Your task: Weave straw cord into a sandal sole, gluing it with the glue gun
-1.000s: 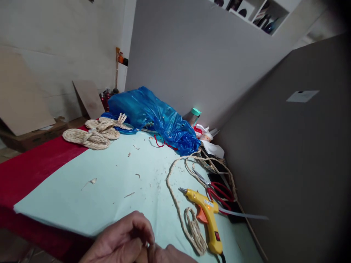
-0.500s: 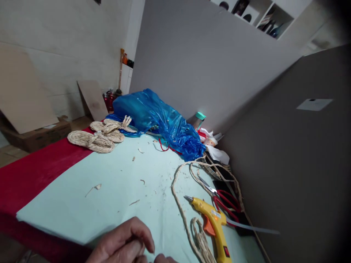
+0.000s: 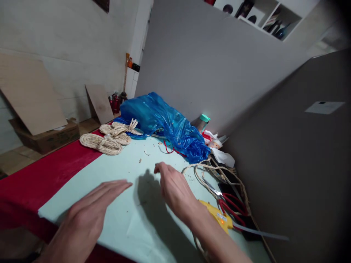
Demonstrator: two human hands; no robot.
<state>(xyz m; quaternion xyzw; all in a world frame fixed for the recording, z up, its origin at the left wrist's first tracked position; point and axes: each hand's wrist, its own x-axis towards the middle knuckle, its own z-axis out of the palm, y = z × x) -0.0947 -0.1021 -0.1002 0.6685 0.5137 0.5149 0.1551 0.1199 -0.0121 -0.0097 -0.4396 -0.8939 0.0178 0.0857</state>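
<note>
My left hand [image 3: 90,208] is stretched flat, fingers together, low over the pale green sheet [image 3: 117,171], holding nothing. My right hand [image 3: 174,188] reaches forward over the sheet with fingers extended and slightly curled, empty. Under my right forearm lies the yellow glue gun [image 3: 219,219], partly hidden. A length of straw rope [image 3: 203,168] loops just right of my right hand. Red-handled scissors [image 3: 227,206] lie beside the glue gun.
A blue plastic bag [image 3: 161,122] sits at the back of the table. Woven straw pieces [image 3: 105,138] lie at the back left on the red cloth [image 3: 35,175]. A teal-capped bottle [image 3: 202,122] and white paper stand near grey panels. Cardboard leans on the left wall.
Both hands were closed together at the bottom edge. Now they have come apart and stretched forward over the sheet, fingers extended. The view has shifted slightly.
</note>
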